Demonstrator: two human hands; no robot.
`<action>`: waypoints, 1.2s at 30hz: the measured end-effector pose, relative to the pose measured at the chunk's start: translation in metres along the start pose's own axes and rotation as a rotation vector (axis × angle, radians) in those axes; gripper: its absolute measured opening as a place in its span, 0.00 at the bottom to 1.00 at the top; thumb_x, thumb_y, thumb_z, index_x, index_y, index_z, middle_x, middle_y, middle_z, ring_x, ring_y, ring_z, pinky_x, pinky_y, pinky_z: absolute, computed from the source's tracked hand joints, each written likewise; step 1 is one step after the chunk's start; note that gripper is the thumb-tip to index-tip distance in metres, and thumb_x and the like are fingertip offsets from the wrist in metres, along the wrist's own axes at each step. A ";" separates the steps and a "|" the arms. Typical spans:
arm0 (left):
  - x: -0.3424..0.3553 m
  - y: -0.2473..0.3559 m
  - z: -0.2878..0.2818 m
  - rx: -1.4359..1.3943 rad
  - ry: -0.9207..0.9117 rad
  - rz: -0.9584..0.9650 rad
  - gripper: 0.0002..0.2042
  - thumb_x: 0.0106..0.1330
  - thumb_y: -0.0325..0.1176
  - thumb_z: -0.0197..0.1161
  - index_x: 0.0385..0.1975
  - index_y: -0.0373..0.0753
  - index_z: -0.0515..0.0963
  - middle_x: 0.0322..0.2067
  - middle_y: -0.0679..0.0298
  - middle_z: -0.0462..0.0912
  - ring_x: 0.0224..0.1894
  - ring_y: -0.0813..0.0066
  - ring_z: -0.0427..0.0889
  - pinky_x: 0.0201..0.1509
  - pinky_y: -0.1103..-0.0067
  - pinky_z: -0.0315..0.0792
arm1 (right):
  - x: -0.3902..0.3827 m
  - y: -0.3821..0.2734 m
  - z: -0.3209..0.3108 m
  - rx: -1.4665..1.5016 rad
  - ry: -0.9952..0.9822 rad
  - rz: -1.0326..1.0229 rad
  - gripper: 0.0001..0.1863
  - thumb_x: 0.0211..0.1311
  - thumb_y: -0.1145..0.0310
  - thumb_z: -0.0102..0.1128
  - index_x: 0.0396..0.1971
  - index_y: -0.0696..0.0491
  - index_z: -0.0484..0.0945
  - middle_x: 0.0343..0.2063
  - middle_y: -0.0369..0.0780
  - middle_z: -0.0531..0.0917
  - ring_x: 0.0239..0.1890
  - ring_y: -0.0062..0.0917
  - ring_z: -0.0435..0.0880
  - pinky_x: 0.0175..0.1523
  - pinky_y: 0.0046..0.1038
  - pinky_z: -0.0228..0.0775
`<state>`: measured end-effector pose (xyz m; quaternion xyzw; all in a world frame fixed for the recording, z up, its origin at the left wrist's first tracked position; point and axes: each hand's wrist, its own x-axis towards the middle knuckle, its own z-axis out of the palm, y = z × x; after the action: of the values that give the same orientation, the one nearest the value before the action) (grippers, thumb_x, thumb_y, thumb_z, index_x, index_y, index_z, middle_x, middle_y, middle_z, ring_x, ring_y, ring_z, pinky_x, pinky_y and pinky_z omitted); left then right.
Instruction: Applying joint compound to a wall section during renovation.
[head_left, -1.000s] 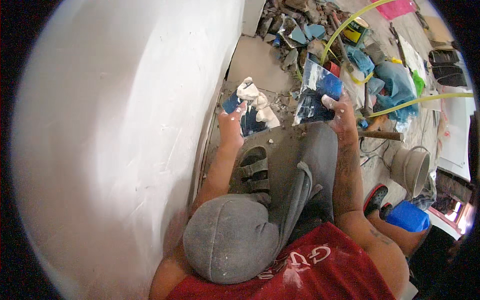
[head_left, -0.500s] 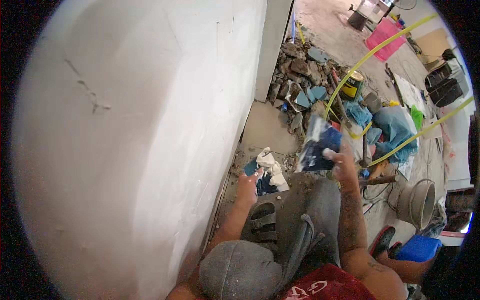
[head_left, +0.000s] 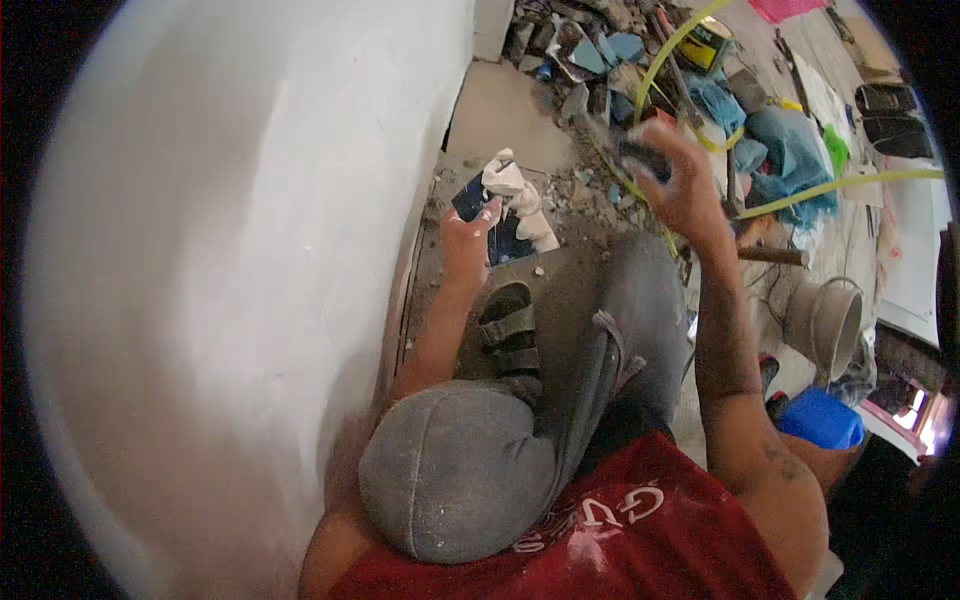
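- Wall [head_left: 190, 260], 9 o'clock: looks covered in white over most of what shows, with soft grey patches and a few small marks, so I judge the work part-way; which areas are finished cannot be told
- Putty [head_left: 530, 215], 12 o'clock, just above the middle of the view: a thick, lumpy heap lies on the left blade [head_left: 507, 246], so a good share seems left to use
- Left hand [head_left: 468, 238], 12 o'clock: clamped on the left blade, thumb on top by the putty, apart from the other hand
- Right hand [head_left: 684, 182], 2 o'clock: curled round the right blade [head_left: 640, 160], which shows dark, nearly edge-on and blurred; whether it bears putty I cannot tell
- Hands: two, well apart, neither touching the wall
- Blades: two, one to each hand
- Putty heaps: one, in joined lumps
- Walls beside the person: one
- Sandals [head_left: 511, 328] near the middle, below the left blade: one
- Buckets [head_left: 812, 325], 3 o'clock: one
- Tins [head_left: 705, 50], between 1 and 2 o'clock: one
- Hose [head_left: 850, 188]: two yellow stretches, at 1 and between 2 and 3 o'clock; whether they join, I cannot tell
- Rubble [head_left: 590, 20], 1 o'clock: too many pieces to count
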<state>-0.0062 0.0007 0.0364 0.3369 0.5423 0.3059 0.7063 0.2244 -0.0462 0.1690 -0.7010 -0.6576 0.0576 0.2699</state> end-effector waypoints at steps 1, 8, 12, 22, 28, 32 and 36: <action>0.008 -0.009 0.003 -0.052 -0.002 0.061 0.19 0.53 0.31 0.63 0.44 0.32 0.70 0.36 0.59 0.77 0.34 0.72 0.78 0.37 0.77 0.73 | -0.013 0.011 0.008 0.018 -0.091 0.020 0.15 0.42 0.79 0.60 0.35 0.60 0.73 0.36 0.48 0.78 0.40 0.43 0.77 0.45 0.29 0.68; 0.002 -0.027 -0.010 -0.089 -0.008 0.017 0.13 0.54 0.31 0.63 0.36 0.33 0.73 0.30 0.63 0.77 0.28 0.75 0.77 0.32 0.77 0.72 | -0.020 0.009 0.033 0.008 -0.046 0.092 0.16 0.43 0.74 0.62 0.35 0.59 0.71 0.34 0.49 0.77 0.41 0.45 0.75 0.46 0.37 0.67; -0.006 -0.044 0.001 -0.193 -0.029 -0.086 0.12 0.54 0.33 0.64 0.31 0.31 0.74 0.24 0.64 0.78 0.22 0.77 0.76 0.25 0.77 0.70 | 0.031 0.033 0.063 -0.191 -0.208 0.065 0.23 0.47 0.65 0.63 0.44 0.59 0.72 0.40 0.50 0.77 0.44 0.43 0.76 0.49 0.36 0.67; -0.036 -0.127 0.000 -0.569 -0.344 -0.490 0.13 0.57 0.28 0.58 0.42 0.34 0.72 0.32 0.62 0.79 0.30 0.69 0.81 0.33 0.72 0.77 | 0.149 0.098 0.164 -0.276 -0.292 -0.140 0.25 0.49 0.63 0.62 0.47 0.58 0.72 0.40 0.50 0.78 0.43 0.45 0.76 0.48 0.40 0.68; 0.003 -0.156 -0.032 0.215 -0.503 0.539 0.22 0.47 0.32 0.66 0.45 0.36 0.73 0.38 0.53 0.78 0.41 0.60 0.78 0.45 0.64 0.69 | 0.160 0.104 0.175 -0.323 -0.296 -0.195 0.21 0.46 0.64 0.61 0.42 0.56 0.75 0.35 0.48 0.80 0.41 0.40 0.78 0.44 0.39 0.71; -0.013 -0.096 0.001 -0.489 -0.252 -0.591 0.13 0.55 0.32 0.62 0.38 0.35 0.73 0.32 0.61 0.79 0.29 0.66 0.81 0.33 0.69 0.77 | 0.177 0.123 0.181 -0.335 -0.261 -0.154 0.21 0.47 0.60 0.63 0.40 0.57 0.77 0.34 0.49 0.80 0.39 0.43 0.78 0.45 0.40 0.70; -0.017 -0.105 -0.007 -0.413 -0.138 -0.467 0.12 0.54 0.33 0.63 0.34 0.35 0.74 0.30 0.62 0.79 0.28 0.71 0.80 0.29 0.74 0.73 | 0.169 0.086 0.160 -0.258 -0.293 -0.059 0.26 0.49 0.55 0.63 0.43 0.58 0.75 0.37 0.50 0.79 0.42 0.43 0.77 0.48 0.40 0.68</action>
<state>-0.0100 -0.0731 -0.0402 0.0728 0.4823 0.2155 0.8460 0.2525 0.1639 0.0406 -0.6942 -0.7121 0.0664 0.0807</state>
